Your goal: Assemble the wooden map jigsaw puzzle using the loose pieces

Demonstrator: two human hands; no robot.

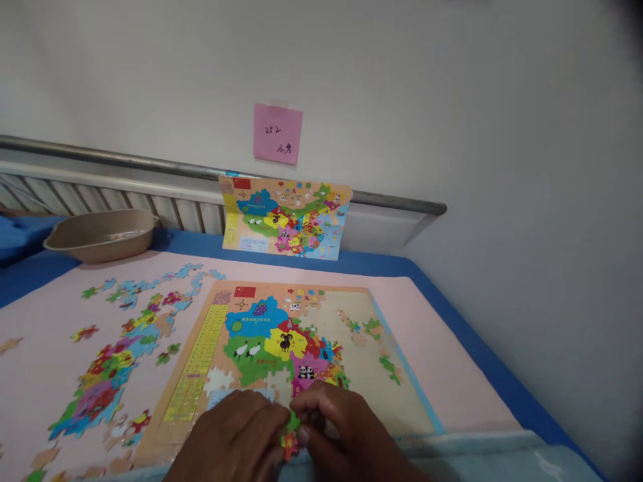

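Observation:
Close to my body, my left hand [234, 432] and my right hand [346, 428] come together over the near edge of a map jigsaw puzzle [261, 331]. Between their fingertips is a small jigsaw piece [290, 442], red and green, pinched from both sides. Whether it is one piece or two joined is partly hidden by the fingers. The jigsaw's left and middle show a joined coloured map with a yellow strip. Its right side is bare board, with several loose pieces [372, 327] lying on it.
Left of the board lie a joined cluster of pieces [108, 375] and several scattered ones [133, 288]. A beige basin [105, 235] stands at the back left. A printed reference map [286, 217] leans against the rail [396, 202], below a pink note [278, 134].

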